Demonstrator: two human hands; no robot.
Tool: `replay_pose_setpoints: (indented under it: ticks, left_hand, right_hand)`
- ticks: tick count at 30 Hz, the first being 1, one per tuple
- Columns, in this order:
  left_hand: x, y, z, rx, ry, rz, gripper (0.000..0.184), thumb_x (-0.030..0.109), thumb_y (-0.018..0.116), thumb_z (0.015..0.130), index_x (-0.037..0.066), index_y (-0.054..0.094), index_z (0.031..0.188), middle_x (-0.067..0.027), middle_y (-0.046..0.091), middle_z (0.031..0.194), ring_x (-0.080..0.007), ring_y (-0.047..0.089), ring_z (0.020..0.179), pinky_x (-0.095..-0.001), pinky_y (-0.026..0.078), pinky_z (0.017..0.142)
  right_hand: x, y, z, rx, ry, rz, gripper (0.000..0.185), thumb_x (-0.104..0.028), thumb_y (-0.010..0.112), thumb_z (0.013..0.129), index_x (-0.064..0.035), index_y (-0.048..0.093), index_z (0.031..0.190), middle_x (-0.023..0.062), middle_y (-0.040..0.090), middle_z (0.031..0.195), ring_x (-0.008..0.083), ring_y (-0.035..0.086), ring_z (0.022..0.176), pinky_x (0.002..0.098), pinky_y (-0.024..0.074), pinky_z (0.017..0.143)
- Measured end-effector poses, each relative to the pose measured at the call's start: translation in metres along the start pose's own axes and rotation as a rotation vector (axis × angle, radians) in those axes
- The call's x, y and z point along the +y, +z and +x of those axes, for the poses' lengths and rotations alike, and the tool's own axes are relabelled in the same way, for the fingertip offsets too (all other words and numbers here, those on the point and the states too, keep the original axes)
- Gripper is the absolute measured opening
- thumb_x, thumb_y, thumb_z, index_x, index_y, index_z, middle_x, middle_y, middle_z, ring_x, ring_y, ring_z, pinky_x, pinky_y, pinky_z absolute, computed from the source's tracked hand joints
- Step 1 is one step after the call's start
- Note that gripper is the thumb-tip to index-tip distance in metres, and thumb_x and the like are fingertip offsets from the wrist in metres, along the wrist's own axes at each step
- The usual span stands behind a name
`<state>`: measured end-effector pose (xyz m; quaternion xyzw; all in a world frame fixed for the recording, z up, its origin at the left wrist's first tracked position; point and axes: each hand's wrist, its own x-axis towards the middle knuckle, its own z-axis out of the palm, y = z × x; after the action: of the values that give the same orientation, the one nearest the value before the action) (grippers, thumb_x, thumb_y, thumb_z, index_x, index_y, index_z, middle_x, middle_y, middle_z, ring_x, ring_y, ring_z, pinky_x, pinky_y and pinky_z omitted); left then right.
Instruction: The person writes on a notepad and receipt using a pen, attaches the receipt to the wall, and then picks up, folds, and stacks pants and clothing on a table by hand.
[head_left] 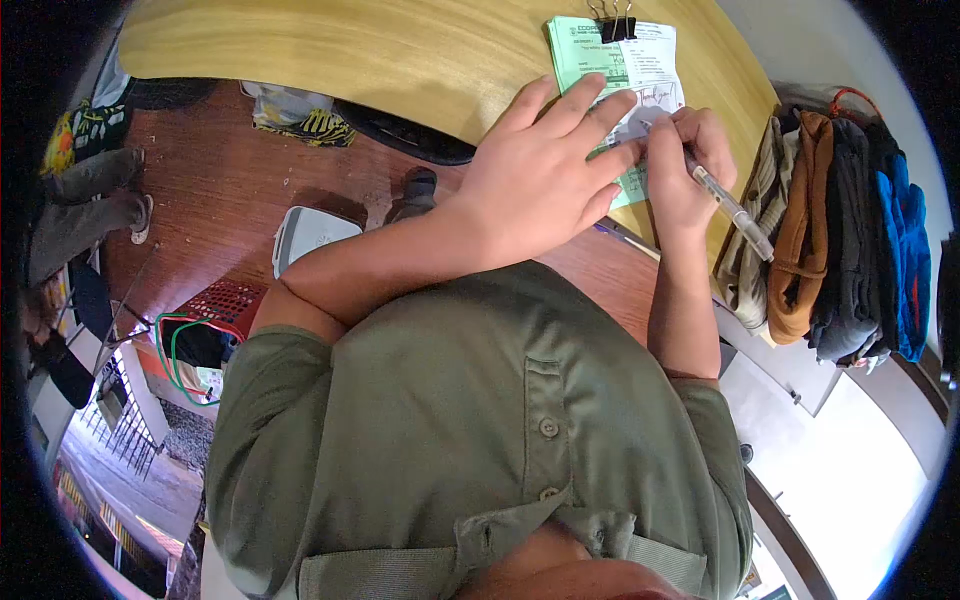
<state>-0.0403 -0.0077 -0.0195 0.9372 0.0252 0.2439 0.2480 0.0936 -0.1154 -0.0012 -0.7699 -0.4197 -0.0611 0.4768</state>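
Here, right hand (683,180) around one pen (738,216), left hand (545,165) outspread on one paper stack (592,60)

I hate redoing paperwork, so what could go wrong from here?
The left hand lies across the papers close to the tip of the pen, so it might smudge any wet ink. The clip grips only the far end, so the near end could shift under the pen in the right hand if the left hand lifts.

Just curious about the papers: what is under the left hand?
Green and white papers lie partly under the left hand; whatever else it covers can't be seen.
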Motion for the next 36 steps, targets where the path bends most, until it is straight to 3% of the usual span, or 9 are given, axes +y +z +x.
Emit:
replay_pose_setpoints:
  ticks: [7,9,13,19,22,27,29,31,36]
  left_hand:
    - [-0.001,0.000,-0.001,0.004,0.010,-0.004,0.036,0.028,0.064,0.079,0.019,0.059,0.114,-0.0049,0.046,0.137,-0.0252,0.038,0.130,-0.0488,0.032,0.102]
    - [-0.001,0.000,0.000,0.011,0.009,-0.004,0.036,0.028,0.064,0.079,0.019,0.059,0.114,-0.0050,0.046,0.137,-0.0253,0.039,0.130,-0.0487,0.032,0.102]
    - [-0.001,0.000,-0.001,0.013,0.005,-0.005,0.037,0.028,0.064,0.079,0.019,0.059,0.114,-0.0052,0.047,0.136,-0.0252,0.039,0.130,-0.0479,0.032,0.103]
    - [-0.001,0.001,-0.001,0.003,0.010,0.011,0.040,0.029,0.065,0.079,0.020,0.059,0.117,-0.0049,0.045,0.138,-0.0252,0.038,0.130,-0.0476,0.033,0.103]
    - [-0.002,-0.006,-0.006,0.015,0.034,0.036,0.042,0.030,0.065,0.080,0.021,0.058,0.120,-0.0034,0.044,0.139,-0.0248,0.038,0.131,-0.0477,0.033,0.103]
    - [-0.002,-0.005,-0.013,-0.044,0.029,0.063,0.042,0.031,0.064,0.081,0.022,0.058,0.122,-0.0018,0.044,0.140,-0.0245,0.038,0.131,-0.0478,0.032,0.104]
    - [-0.002,-0.005,-0.012,-0.035,0.027,0.056,0.042,0.031,0.064,0.081,0.023,0.058,0.122,-0.0017,0.044,0.140,-0.0246,0.038,0.130,-0.0479,0.032,0.104]
    - [-0.001,-0.005,-0.011,-0.035,0.011,0.048,0.041,0.030,0.064,0.081,0.023,0.059,0.121,-0.0027,0.045,0.139,-0.0248,0.039,0.130,-0.0479,0.032,0.104]
    - [-0.002,-0.006,-0.010,-0.014,0.021,0.038,0.040,0.030,0.064,0.080,0.022,0.060,0.119,-0.0038,0.047,0.137,-0.0249,0.039,0.130,-0.0484,0.032,0.103]
  right_hand:
    - [0.002,-0.001,-0.001,-0.019,0.010,0.006,0.021,0.001,0.061,0.076,-0.0034,0.044,0.063,0.0015,0.046,0.054,0.0062,0.039,0.050,0.0243,0.0346,0.045]
    - [0.000,0.000,0.001,0.067,0.161,0.129,0.022,0.001,0.061,0.076,-0.0031,0.043,0.062,0.0015,0.044,0.054,0.0060,0.037,0.050,0.0243,0.0341,0.045]
    - [0.003,0.001,0.001,0.009,0.035,0.013,0.023,0.001,0.061,0.076,-0.0030,0.043,0.062,0.0009,0.045,0.055,0.0057,0.037,0.051,0.0243,0.0327,0.045]
    - [0.006,-0.002,0.003,0.020,0.112,0.022,0.022,0.000,0.060,0.077,-0.0030,0.045,0.063,-0.0004,0.049,0.058,0.0051,0.038,0.053,0.0234,0.0309,0.045]
    - [0.001,-0.006,0.004,0.114,0.260,0.188,0.019,0.001,0.059,0.080,-0.0035,0.046,0.066,0.0008,0.048,0.060,0.0056,0.041,0.053,0.0233,0.0334,0.046]
    - [-0.003,-0.014,0.020,0.257,0.583,0.776,0.019,-0.003,0.058,0.088,-0.0053,0.047,0.072,0.0017,0.047,0.063,0.0097,0.048,0.055,0.0246,0.0405,0.049]
    - [-0.010,-0.016,0.014,0.231,0.513,0.710,0.019,-0.004,0.061,0.087,-0.0039,0.048,0.074,0.0022,0.050,0.066,0.0088,0.050,0.058,0.0237,0.0416,0.052]
    - [-0.018,-0.012,0.006,0.032,0.180,0.383,0.018,-0.003,0.064,0.085,-0.0024,0.049,0.076,0.0030,0.054,0.069,0.0083,0.052,0.063,0.0229,0.0425,0.055]
    - [-0.008,-0.006,-0.007,-0.051,0.233,0.372,0.025,0.003,0.064,0.078,-0.0045,0.044,0.066,0.0001,0.050,0.067,0.0061,0.042,0.062,0.0217,0.0340,0.054]
